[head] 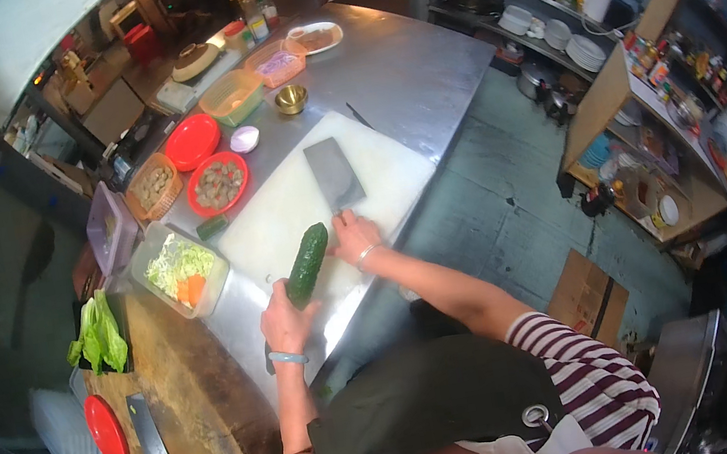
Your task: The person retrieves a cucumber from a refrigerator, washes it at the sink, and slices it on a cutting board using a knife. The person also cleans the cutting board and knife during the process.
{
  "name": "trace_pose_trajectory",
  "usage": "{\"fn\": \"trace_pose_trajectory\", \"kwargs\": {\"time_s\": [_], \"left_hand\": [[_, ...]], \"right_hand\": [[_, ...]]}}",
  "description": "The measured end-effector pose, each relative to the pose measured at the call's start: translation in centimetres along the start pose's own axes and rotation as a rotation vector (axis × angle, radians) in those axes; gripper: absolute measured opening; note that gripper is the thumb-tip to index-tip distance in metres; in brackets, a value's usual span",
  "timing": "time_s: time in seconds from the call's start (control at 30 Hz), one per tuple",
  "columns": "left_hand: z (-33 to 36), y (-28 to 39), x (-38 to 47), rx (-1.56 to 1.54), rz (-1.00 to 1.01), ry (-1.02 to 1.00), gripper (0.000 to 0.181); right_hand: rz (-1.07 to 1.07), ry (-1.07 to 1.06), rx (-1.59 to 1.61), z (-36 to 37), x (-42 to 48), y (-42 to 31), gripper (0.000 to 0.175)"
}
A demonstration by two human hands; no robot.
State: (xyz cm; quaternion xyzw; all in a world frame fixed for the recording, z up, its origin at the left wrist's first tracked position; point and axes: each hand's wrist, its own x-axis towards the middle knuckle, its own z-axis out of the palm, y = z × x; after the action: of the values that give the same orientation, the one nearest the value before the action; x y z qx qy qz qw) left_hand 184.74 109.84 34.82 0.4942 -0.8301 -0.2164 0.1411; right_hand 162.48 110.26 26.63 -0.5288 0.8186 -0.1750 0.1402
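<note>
A large green cucumber [309,264] is gripped near its lower end by my left hand [285,318], tilted above the near edge of the white cutting board [274,202]. My right hand [356,235] is closed at the handle end of a cleaver [333,173], hiding the handle. The cleaver's broad blade lies flat on the board, pointing away from me. A short piece of cucumber [213,226] rests by the board's left edge.
Left of the board are a tub of shredded cabbage [179,270], a red plate of shrimp [218,183] and an orange basket [153,182]. A brass bowl [291,99] stands farther back. Another cleaver [154,438] lies on a round wooden block [199,403] at lower left.
</note>
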Motion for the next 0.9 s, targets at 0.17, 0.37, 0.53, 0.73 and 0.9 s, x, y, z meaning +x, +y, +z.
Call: {"fn": "trace_pose_trajectory", "kwargs": {"time_s": [0.17,0.37,0.53,0.73,0.9], "left_hand": [[2.1,1.6,6.2,0.046,-0.022,0.082,0.06],[7.7,2.4,13.0,0.145,-0.026,0.042,0.058],[10.5,3.0,14.8,0.147,-0.112,-0.072,0.056],[10.3,3.0,15.3,0.116,-0.134,-0.096,0.063],[10.3,2.7,15.1,0.094,-0.09,-0.077,0.063]], "right_hand": [[0.066,-0.075,0.239,-0.3,5.1,4.9,0.064],[0.092,-0.464,1.048,-11.1,6.3,15.4,0.06],[0.055,-0.741,1.19,-13.8,5.6,16.9,0.068],[0.101,-0.883,1.169,-13.6,5.5,17.0,0.07],[0.081,-0.896,1.097,-14.1,5.3,17.7,0.072]]}}
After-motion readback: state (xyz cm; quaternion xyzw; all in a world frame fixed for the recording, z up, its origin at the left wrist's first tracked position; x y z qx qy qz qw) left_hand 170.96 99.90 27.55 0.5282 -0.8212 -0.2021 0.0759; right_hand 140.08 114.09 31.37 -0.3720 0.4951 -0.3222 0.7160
